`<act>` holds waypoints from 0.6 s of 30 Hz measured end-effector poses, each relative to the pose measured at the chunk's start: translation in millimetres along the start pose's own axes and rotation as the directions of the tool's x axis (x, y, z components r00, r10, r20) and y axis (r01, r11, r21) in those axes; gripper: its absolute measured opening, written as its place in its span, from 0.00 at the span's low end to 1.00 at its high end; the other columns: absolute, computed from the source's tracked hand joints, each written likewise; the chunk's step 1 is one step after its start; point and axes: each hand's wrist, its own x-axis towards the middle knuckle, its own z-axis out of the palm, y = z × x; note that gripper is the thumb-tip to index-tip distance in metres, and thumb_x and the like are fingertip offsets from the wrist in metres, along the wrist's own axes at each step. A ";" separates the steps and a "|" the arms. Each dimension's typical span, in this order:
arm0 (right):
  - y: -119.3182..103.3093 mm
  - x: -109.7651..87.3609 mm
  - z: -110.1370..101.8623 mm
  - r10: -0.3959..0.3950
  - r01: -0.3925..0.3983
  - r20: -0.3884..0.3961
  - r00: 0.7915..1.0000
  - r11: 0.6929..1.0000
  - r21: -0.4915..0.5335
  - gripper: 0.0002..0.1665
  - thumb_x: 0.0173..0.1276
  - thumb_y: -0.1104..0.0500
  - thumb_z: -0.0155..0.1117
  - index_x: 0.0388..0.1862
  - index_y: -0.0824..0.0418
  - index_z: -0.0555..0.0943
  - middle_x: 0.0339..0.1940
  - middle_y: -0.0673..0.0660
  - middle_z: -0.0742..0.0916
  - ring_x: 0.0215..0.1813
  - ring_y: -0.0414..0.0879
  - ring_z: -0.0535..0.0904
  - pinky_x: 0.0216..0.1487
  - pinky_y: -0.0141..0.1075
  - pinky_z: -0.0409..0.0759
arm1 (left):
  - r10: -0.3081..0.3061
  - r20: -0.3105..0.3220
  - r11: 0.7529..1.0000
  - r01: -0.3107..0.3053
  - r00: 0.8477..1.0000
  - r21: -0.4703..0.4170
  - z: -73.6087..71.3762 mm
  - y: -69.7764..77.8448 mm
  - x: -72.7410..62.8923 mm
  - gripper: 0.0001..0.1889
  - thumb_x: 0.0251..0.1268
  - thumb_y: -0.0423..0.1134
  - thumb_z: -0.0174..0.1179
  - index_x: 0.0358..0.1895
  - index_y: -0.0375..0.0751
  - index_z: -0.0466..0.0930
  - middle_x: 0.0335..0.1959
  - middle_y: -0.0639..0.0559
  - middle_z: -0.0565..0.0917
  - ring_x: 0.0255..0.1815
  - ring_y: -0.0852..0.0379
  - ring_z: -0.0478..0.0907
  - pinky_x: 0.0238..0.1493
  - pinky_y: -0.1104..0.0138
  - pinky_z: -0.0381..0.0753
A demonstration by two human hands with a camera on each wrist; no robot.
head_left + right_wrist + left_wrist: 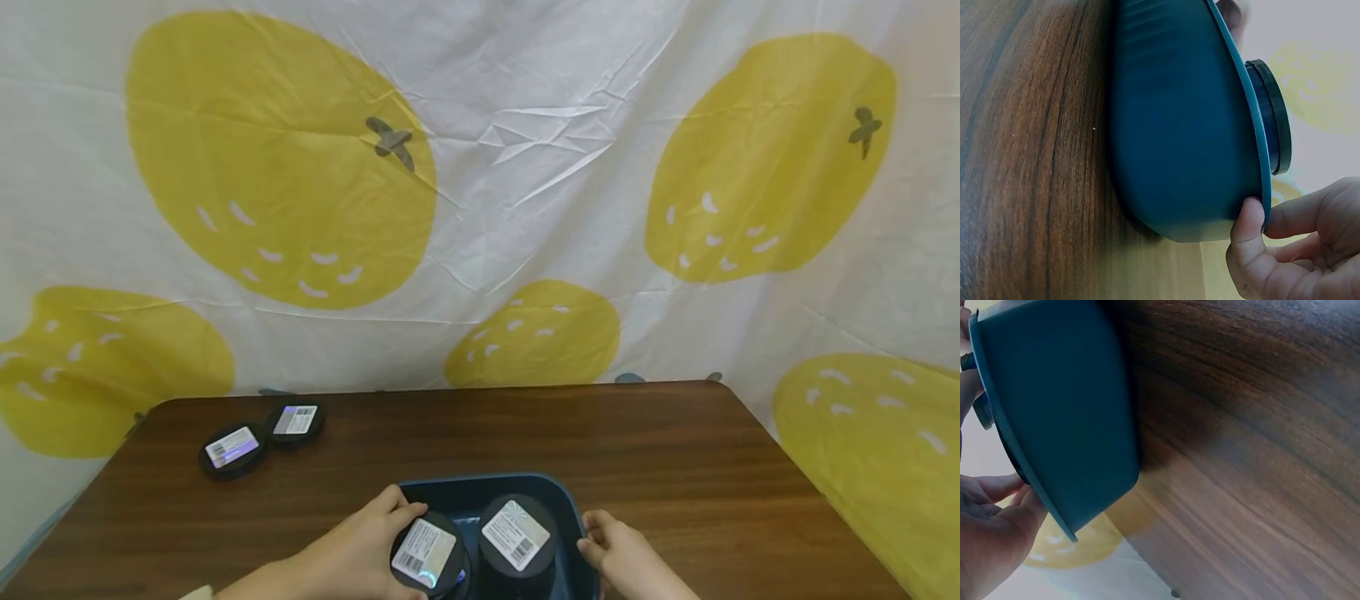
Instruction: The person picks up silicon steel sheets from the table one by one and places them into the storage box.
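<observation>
A dark blue plastic bin (495, 479) stands at the table's near edge. Inside on the right is a round black-lidded jar (517, 533) with a white barcode label, its top rising above the rim in the right wrist view. My left hand (375, 533) grips another labelled black round jar (426, 550) at the bin's left side, index finger and thumb spread across it. Part of another round item shows beneath that jar. My right hand (626, 554) pinches the bin's right rim between thumb and fingers, also seen in the right wrist view (1297, 250).
Two black round containers with white labels, one (232, 450) nearer and one (296, 423) farther back, sit side by side at the table's back left. The brown wooden table (660, 467) ends at a white curtain (540, 167) printed with yellow fruit.
</observation>
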 end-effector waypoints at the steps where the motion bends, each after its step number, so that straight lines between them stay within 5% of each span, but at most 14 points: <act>1: 0.2 0.1 -0.1 -0.003 0.003 0.004 1.000 1.000 0.004 0.19 0.66 0.65 0.57 0.50 0.77 0.70 0.41 0.69 0.82 0.36 0.54 0.79 0.36 0.46 0.79 | 0.003 -0.005 1.000 -0.003 1.000 0.008 1.2 -0.2 0.1 0.45 0.34 0.57 0.75 0.54 0.25 0.73 0.38 0.57 0.65 0.35 0.67 0.67 0.39 0.72 0.76; 12: -0.4 -2.2 -1.7 -0.045 0.044 0.032 0.998 0.998 0.040 0.14 0.66 0.66 0.55 0.46 0.74 0.70 0.37 0.65 0.82 0.21 0.48 0.76 0.27 0.39 0.77 | -0.029 0.046 0.998 0.031 0.999 -0.046 9.3 0.3 5.0 0.46 0.35 0.62 0.73 0.52 0.27 0.73 0.37 0.56 0.67 0.32 0.68 0.66 0.35 0.73 0.76; 18: -1.0 -1.0 -1.9 -0.049 0.048 0.034 0.998 0.998 0.033 0.12 0.66 0.65 0.55 0.44 0.74 0.70 0.36 0.64 0.83 0.20 0.48 0.77 0.28 0.39 0.77 | -0.056 0.058 0.998 0.056 0.997 0.004 11.1 3.8 7.9 0.47 0.32 0.64 0.73 0.51 0.28 0.73 0.38 0.53 0.69 0.32 0.66 0.68 0.36 0.71 0.78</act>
